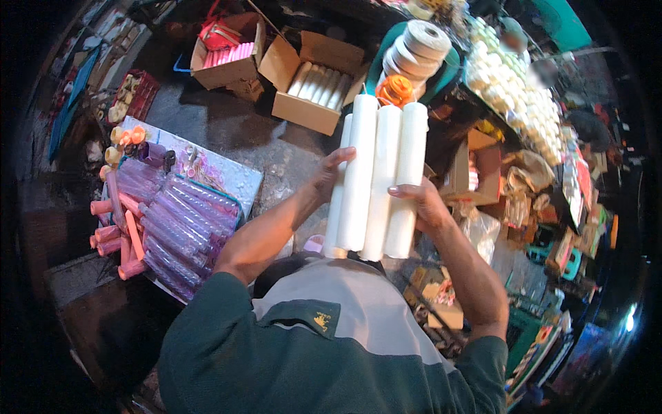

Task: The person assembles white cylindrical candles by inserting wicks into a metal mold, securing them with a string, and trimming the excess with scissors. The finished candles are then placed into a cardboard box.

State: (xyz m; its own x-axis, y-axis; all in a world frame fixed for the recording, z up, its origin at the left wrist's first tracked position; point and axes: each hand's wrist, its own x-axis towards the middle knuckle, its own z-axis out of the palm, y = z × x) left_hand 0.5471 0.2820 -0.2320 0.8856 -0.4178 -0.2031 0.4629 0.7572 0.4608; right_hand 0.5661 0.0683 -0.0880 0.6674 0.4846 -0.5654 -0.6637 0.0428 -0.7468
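Several long white candles [362, 172] stand upright side by side in front of my chest, pressed together in a bundle. A wick shows at the top of one. My left hand [333, 172] grips the bundle from its left side, with the thumb on the outer candles. From the right, my right hand [422, 201] closes round the bundle, its thumb lying across the front of the candles. The other fingers of both hands are mostly hidden behind. Just beyond the candle tops sits an orange coiled bundle [396, 90].
Ahead, an open cardboard box [301, 114] holds white candles. Left of it stands a box [222, 74] with pink candles. At left, a white board [241, 185] carries purple clear-wrapped candles [186, 221]. A teal tub [449, 67] holds large thread spools [420, 47]. Pale candles [517, 90] crowd the far right.
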